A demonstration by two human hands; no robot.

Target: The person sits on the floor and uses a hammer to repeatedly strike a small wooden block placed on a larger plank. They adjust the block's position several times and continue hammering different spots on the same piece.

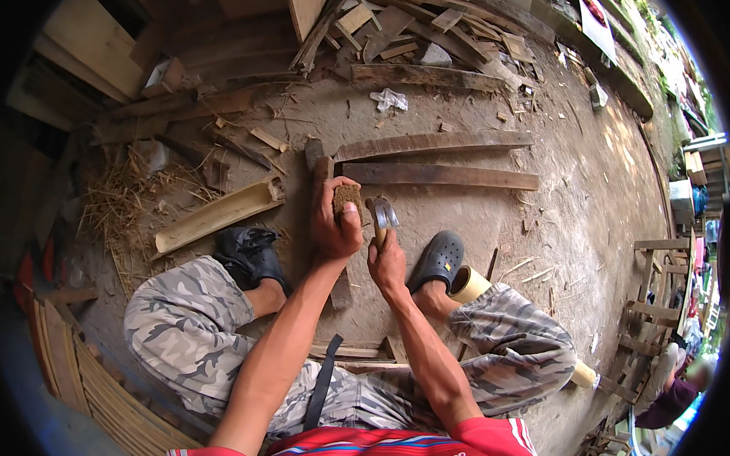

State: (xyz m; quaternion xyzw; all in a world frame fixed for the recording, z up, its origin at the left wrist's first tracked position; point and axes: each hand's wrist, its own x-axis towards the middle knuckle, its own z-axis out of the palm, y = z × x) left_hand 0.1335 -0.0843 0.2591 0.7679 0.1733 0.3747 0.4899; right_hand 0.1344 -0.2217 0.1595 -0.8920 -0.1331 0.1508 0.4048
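Between my spread knees, my left hand (338,225) is wrapped round a small brown block (347,196) with a rough top. Just to its right, a hammer (382,216) with a shiny curved metal head is gripped near the head by my right hand (387,262). The hammer head is close to the block but apart from it. Under my left hand and forearm a dark wooden beam (341,290) lies on the ground; my arm hides much of it. My left fingers cover part of the block's sides.
Two long dark planks (439,176) lie ahead of my hands. A split bamboo piece (217,216) and straw (121,203) are at the left. Scrap wood (436,33) is heaped at the far side. A bamboo tube (469,285) stands by my right shoe (440,260). Another person (671,391) sits far right.
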